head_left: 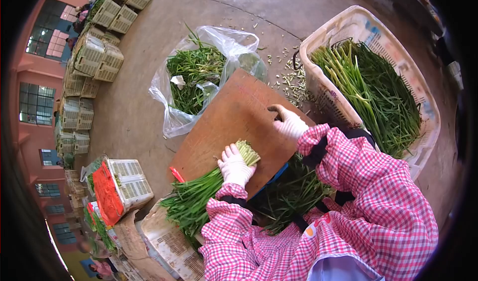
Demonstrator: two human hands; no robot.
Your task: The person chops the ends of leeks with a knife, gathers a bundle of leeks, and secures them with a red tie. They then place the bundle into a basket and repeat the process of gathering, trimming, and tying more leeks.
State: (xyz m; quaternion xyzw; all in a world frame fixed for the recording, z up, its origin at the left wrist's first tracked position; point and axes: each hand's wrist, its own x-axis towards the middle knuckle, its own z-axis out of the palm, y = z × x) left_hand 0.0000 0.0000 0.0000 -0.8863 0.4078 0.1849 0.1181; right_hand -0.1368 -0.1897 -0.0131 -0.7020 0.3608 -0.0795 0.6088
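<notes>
Green stalks (196, 194) lie over the near-left edge of the worn desk (231, 112), their pale ends gathered nearly level under the left hand (235, 167), its fingers closed over them; the right hand (290, 123) has half-curled, parted fingers, nothing visible in them. One bunch seems gathered, with plenty left in the crate (326, 99). Cut bits (294, 84) litter the bare floor (134, 67) near a plastic bag (175, 125), and stacked crates (90, 52) line the wall (31, 64).

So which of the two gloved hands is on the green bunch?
The left hand, lying across the bunch just behind its pale ends; the right hand is apart from it.
</notes>
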